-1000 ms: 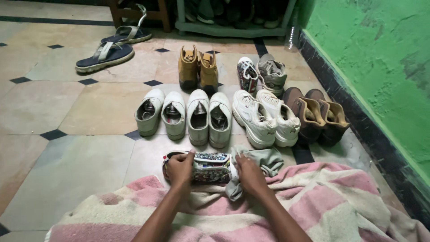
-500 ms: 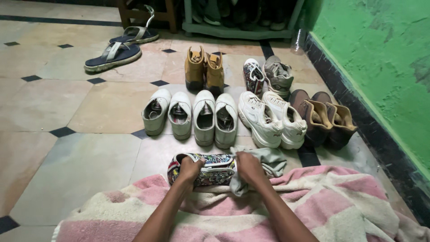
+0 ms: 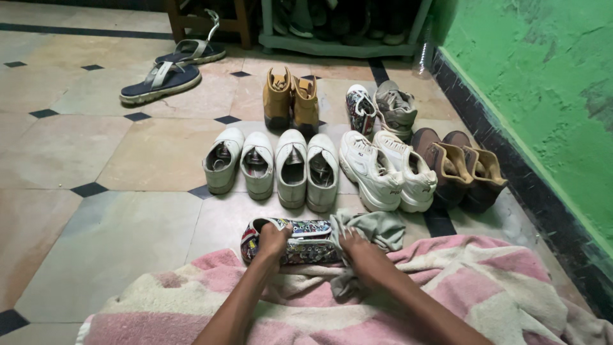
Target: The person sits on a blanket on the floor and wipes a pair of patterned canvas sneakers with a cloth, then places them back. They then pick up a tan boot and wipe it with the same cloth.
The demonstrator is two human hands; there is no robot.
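- Left hand [image 3: 273, 241]: closed over the heel end of a patterned shoe [image 3: 300, 241], fingers curled over its upper edge.
- Patterned shoe: lies on its side across the far edge of a pink-and-cream towel [image 3: 485, 287], heel to the left, partly on the tiled floor [image 3: 115, 230].
- Right hand [image 3: 361, 251]: closed on a grey-green cloth [image 3: 377, 227], pressing it against the toe end of the shoe. The cloth bunches up beyond the hand and also trails below it onto the towel.
- Towel: spread over the person's lap, covering the lower part of the view.
- Just beyond the shoe, a row: two pairs of white shoes [image 3: 274, 163], openings facing the viewer, then a pair of chunky white sneakers [image 3: 386, 169], then a pair of brown boots [image 3: 463, 167] nearest the green wall [image 3: 549, 83].
- Farther row: tan boots [image 3: 291, 100] standing upright, and beside them a second patterned shoe [image 3: 361, 110] next to a grey sneaker [image 3: 396, 105].
- Far left: a pair of dark sandals [image 3: 169, 67] with pale straps, well apart from the rows.
- Top edge: a low shelf [image 3: 338, 46] holding more footwear, too dim to make out.
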